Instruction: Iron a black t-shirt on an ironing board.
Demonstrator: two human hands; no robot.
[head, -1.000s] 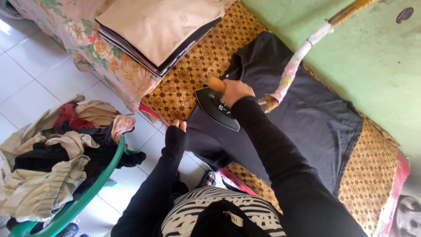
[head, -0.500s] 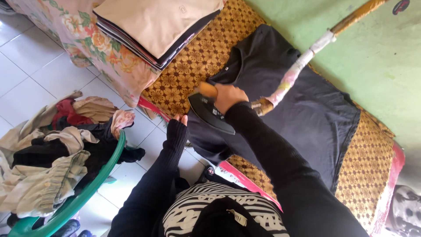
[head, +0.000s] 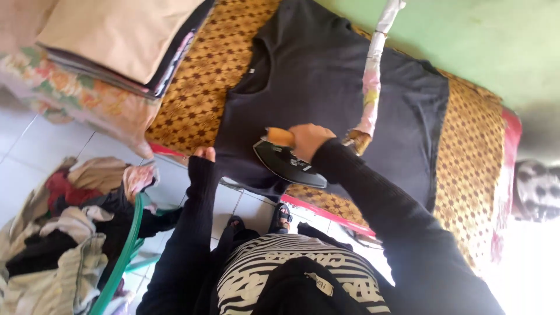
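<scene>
Scene: A person in a black long-sleeved top and a black-and-white striped garment stood over a low ironing surface covered with a brown patterned cloth point(head: 204, 76), seen from a head-worn camera.
Right hand: The right hand point(head: 310, 140) was clamped around the wooden handle of a black clothes iron point(head: 287, 163), fingers wrapped over the top.
Iron: The iron sat tilted on the lower edge of a black T-shirt point(head: 326, 76), its pointed end toward the near edge of the surface. A cord wrapped in pale floral fabric point(head: 371, 87) ran up from the iron's rear across the shirt.
Left hand: The left hand point(head: 204, 154), mostly covered by a black sleeve, rested at the near edge of the surface, fingers together, touching the shirt's hem just beside the iron. Whether it pinched the fabric could not be told.
T-shirt: The shirt lay spread flat on the patterned cloth, neckline toward the left of the view.
Folded pile: A stack of folded clothes point(head: 116, 41), a beige piece on top, rested on a floral cushion point(head: 76, 99) at upper left.
Basket: A green-rimmed laundry basket point(head: 125, 251) heaped with crumpled clothes point(head: 52, 239) stood on the white tiled floor point(head: 35, 146) at lower left.
Wall: A green wall point(head: 484, 41) rose behind the surface.
</scene>
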